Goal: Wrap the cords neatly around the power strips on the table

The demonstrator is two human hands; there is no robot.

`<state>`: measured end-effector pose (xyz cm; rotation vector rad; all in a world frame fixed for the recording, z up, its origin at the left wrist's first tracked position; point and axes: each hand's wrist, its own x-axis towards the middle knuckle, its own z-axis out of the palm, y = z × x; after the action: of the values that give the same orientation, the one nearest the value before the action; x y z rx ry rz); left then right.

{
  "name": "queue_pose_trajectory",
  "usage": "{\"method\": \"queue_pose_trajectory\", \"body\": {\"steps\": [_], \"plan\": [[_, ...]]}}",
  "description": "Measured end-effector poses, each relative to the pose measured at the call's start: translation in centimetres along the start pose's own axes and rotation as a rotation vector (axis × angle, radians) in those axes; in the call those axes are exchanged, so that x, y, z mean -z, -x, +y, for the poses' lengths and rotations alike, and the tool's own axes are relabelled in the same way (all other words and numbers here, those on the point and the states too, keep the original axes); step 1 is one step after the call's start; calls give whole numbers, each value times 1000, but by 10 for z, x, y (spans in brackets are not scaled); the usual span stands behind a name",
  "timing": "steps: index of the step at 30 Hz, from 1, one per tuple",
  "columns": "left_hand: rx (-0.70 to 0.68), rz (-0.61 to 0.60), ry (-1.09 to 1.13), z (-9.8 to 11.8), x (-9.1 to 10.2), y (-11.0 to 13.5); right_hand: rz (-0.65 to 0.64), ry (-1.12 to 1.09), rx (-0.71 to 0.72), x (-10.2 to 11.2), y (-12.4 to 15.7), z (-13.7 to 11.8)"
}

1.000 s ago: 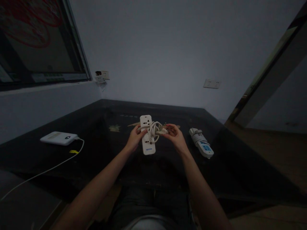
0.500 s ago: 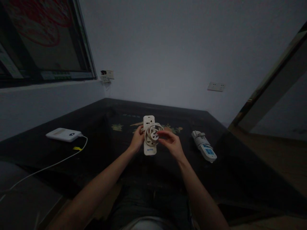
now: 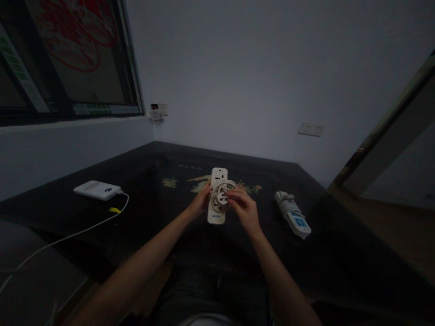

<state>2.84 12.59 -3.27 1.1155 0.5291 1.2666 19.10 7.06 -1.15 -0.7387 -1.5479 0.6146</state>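
A white power strip (image 3: 219, 174) is held up over the dark table, its long side running away from me. Its cord (image 3: 214, 199) lies coiled across the strip's face, with the round plug (image 3: 222, 198) on top, pins facing up. My left hand (image 3: 201, 202) grips the strip's left edge, its fingertips partly hidden behind it. At the right side of the coil, my right hand (image 3: 244, 206) pinches the plug between thumb and fingers.
A second power strip (image 3: 292, 215), wrapped in its grey cord, lies on the black table (image 3: 163, 244) at right. At left sits a white power bank (image 3: 97, 190) with a cable (image 3: 84, 231) running off the edge. Wall sockets (image 3: 311, 129) are behind.
The whole view has shifted slightly, so everything appears a little further right. Both hands keep their hold on the strip and plug; the right fingers sit slightly closer over the plug.
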Motion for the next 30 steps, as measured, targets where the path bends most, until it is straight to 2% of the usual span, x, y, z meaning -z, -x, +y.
{"method": "queue_pose_trajectory", "body": {"steps": [3, 9, 15, 19, 24, 30], "plan": [[-2, -30, 2, -1, 0, 2, -16, 30, 14, -1, 1, 2], [-37, 35, -45, -6, 2, 0, -46, 123, 81, -7, 4, 3], [-59, -35, -102, -7, 3, 1, -75, 245, 150, -14, 9, 5], [-43, -12, -103, -3, 1, 3, -100, 290, 152, -17, 11, 8], [50, 48, -41, -2, -3, 4, -34, 296, 125, -16, 10, 12], [21, 95, -76, -16, 2, -4, 49, 395, 108, -7, 7, 21]]}}
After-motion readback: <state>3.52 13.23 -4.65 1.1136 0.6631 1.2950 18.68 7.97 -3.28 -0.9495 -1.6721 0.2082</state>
